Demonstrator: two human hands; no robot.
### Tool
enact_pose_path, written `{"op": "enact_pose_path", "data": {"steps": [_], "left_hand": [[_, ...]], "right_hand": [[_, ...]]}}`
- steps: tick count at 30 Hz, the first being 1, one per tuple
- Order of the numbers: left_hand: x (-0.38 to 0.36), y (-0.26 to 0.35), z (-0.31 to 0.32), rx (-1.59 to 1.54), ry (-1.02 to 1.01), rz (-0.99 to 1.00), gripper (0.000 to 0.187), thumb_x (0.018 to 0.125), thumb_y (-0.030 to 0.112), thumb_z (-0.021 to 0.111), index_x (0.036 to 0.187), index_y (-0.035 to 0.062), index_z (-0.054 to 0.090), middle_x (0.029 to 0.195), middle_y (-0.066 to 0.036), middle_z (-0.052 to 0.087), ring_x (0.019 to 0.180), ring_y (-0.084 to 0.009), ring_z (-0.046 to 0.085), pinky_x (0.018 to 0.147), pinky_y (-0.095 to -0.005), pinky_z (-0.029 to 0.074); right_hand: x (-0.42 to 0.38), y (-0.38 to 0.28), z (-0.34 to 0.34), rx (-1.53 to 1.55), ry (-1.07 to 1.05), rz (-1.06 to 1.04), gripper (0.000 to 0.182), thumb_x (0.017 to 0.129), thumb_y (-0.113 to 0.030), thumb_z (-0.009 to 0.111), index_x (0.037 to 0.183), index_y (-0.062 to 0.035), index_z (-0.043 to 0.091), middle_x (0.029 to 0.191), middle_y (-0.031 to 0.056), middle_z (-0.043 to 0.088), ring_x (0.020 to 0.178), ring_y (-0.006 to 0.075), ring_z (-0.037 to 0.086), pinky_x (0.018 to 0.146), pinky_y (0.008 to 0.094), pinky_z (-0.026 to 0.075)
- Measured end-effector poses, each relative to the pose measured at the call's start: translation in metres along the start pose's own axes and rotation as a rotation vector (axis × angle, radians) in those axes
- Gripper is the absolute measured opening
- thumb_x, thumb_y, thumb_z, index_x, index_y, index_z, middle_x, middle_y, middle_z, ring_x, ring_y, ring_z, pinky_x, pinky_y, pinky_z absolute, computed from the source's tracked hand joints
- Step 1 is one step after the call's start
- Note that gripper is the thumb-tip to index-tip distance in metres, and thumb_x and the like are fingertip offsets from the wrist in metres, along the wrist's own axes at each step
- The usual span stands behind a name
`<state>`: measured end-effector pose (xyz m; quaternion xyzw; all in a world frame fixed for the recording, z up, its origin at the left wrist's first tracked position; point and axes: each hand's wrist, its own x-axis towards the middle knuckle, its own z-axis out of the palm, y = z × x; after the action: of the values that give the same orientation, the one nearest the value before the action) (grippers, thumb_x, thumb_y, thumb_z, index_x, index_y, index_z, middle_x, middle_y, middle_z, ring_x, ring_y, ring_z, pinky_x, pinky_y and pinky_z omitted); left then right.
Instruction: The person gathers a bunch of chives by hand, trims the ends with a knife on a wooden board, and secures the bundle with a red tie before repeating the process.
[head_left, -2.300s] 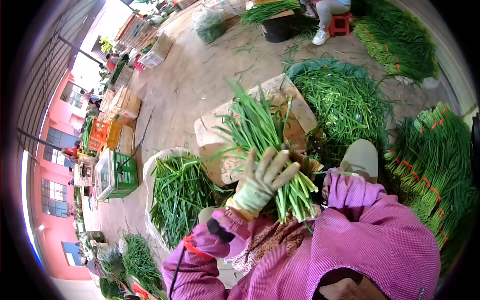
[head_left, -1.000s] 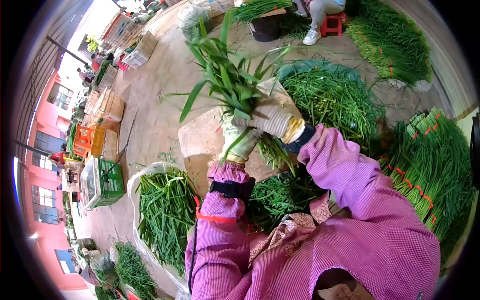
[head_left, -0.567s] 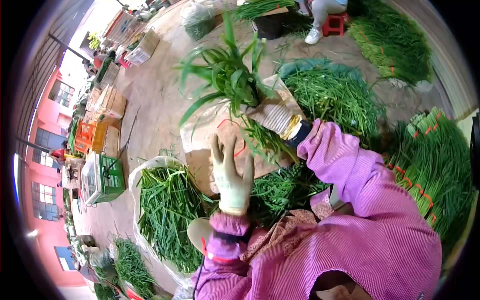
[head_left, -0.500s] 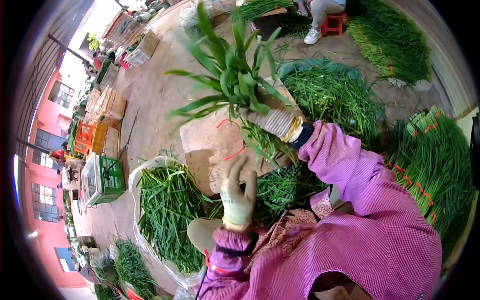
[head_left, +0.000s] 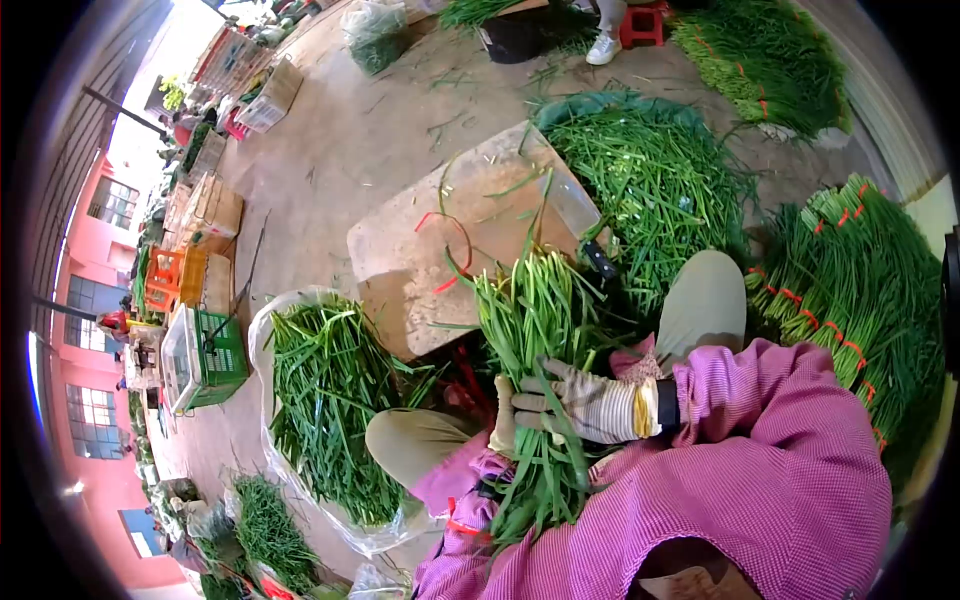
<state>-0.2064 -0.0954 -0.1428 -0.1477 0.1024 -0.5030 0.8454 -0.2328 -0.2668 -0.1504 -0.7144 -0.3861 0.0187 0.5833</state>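
1. While gripped mid-stem in the right hand (head_left: 590,405), striped work glove with yellow cuff: bunch of long green chive stalks (head_left: 535,340), held over the lap, tips pointing away toward the board.
2. Right grip: wrapped tight around the bunch.
3. Left hand (head_left: 503,415), pale glove: mostly hidden behind the stalks, touching the bunch; grip cannot be told.
4. Just beyond the bunch: flat worn wooden cutting board (head_left: 430,250) with red rubber bands (head_left: 440,225) and a steel cleaver (head_left: 572,215) on it.
5. Left of knees: loose greens on clear plastic sheet (head_left: 325,400).
6. Right: tied bundles with red bands (head_left: 850,270).
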Motion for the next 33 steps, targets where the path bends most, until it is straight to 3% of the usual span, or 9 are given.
{"op": "enact_pose_path", "data": {"steps": [4, 5, 8, 12, 13, 16, 19, 27, 33], "left_hand": [[0.0, 0.006, -0.012, 0.541, 0.862, 0.034, 0.044, 0.088, 0.061, 0.055, 0.099, 0.0188, 0.056, 0.079, 0.007, 0.054, 0.058, -0.0129, 0.053, 0.046, -0.0339, 0.047], [-0.013, 0.046, -0.078, 0.188, 0.143, -0.307, 0.044, 0.095, 0.056, 0.046, 0.105, 0.0152, 0.057, 0.085, 0.001, 0.06, 0.069, -0.0172, 0.06, 0.058, -0.0367, 0.054], [-0.025, 0.063, -0.115, 0.155, 0.213, -0.219, 0.062, 0.095, 0.05, 0.047, 0.138, 0.0056, 0.043, 0.13, -0.017, 0.053, 0.104, -0.0329, 0.062, 0.09, -0.0506, 0.051], [-0.005, 0.023, -0.033, 1.739, 0.267, 0.02, 0.051, 0.095, 0.03, 0.051, 0.138, 0.0021, 0.043, 0.119, -0.012, 0.06, 0.093, -0.0258, 0.066, 0.089, -0.0377, 0.053], [-0.005, 0.025, -0.029, 1.304, 0.6, -0.127, 0.045, 0.095, 0.029, 0.051, 0.131, 0.0022, 0.049, 0.11, -0.01, 0.063, 0.089, -0.024, 0.066, 0.084, -0.0354, 0.054], [0.008, 0.002, 0.019, 0.881, 0.751, -0.162, 0.029, 0.093, 0.026, 0.053, 0.105, 0.0025, 0.064, 0.089, -0.006, 0.068, 0.076, -0.0179, 0.066, 0.07, -0.0295, 0.055], [0.007, 0.008, 0.027, 0.979, 0.743, -0.315, 0.025, 0.09, 0.024, 0.058, 0.1, 0.0024, 0.067, 0.086, -0.004, 0.067, 0.068, -0.013, 0.064, 0.062, -0.0272, 0.054], [-0.009, 0.007, 0.076, 1.34, 0.836, -0.334, 0.032, 0.09, 0.018, 0.063, 0.119, 0.0032, 0.062, 0.098, -0.002, 0.065, 0.08, -0.0105, 0.061, 0.072, -0.0256, 0.051], [-0.06, 0.002, 0.098, 1.664, 0.718, -0.398, 0.045, 0.087, 0.017, 0.068, 0.129, 0.0038, 0.056, 0.115, -0.003, 0.062, 0.105, -0.0122, 0.053, 0.094, -0.0283, 0.042]], "right_hand": [[-0.007, -0.023, -0.004, -0.614, -0.366, -0.01, 0.055, 0.093, -0.037, 0.042, 0.142, -0.0132, 0.038, 0.146, 0.0091, 0.04, 0.136, 0.0273, 0.034, 0.116, 0.0508, 0.017], [-0.007, -0.026, -0.004, -0.817, -0.493, -0.017, 0.059, 0.091, -0.038, 0.047, 0.142, -0.0112, 0.037, 0.143, 0.0104, 0.042, 0.133, 0.0288, 0.037, 0.116, 0.0495, 0.02], [-0.023, -0.013, 0.001, -0.536, -0.333, -0.083, 0.069, 0.085, -0.041, 0.054, 0.143, -0.0083, 0.036, 0.138, 0.0151, 0.045, 0.131, 0.0309, 0.039, 0.113, 0.0526, 0.022], [0.025, -0.078, -0.067, 0.224, -0.49, 0.281, 0.064, 0.086, -0.033, 0.063, 0.138, -0.0013, 0.044, 0.13, 0.0178, 0.053, 0.117, 0.0278, 0.052, 0.102, 0.0368, 0.04], [0.041, -0.076, -0.08, 0.583, -0.478, 0.318, 0.053, 0.091, -0.021, 0.06, 0.14, -0.0081, 0.044, 0.141, 0.0152, 0.047, 0.129, 0.021, 0.043, 0.108, 0.035, 0.035], [0.053, -0.028, -0.134, -0.306, -0.011, 0.093, 0.039, 0.096, -0.031, 0.056, 0.123, -0.0029, 0.059, 0.111, 0.0116, 0.067, 0.1, 0.0189, 0.063, 0.092, 0.0326, 0.048], [0.093, 0.03, -0.183, -0.393, 0.396, 0.803, 0.036, 0.095, -0.034, 0.053, 0.115, -0.0057, 0.062, 0.091, 0.0187, 0.066, 0.083, 0.0314, 0.064, 0.075, 0.0397, 0.05], [0.108, 0.13, -0.174, -1.102, -0.413, 0.925, 0.032, 0.086, -0.028, 0.055, 0.114, -0.0174, 0.067, 0.117, 0.0121, 0.064, 0.11, 0.0341, 0.059, 0.089, 0.046, 0.05], [0.082, 0.146, -0.208, -0.74, 0.059, 1.023, 0.028, 0.086, -0.021, 0.059, 0.107, -0.0032, 0.065, 0.091, 0.0174, 0.068, 0.077, 0.0336, 0.066, 0.071, 0.0414, 0.055]]}}
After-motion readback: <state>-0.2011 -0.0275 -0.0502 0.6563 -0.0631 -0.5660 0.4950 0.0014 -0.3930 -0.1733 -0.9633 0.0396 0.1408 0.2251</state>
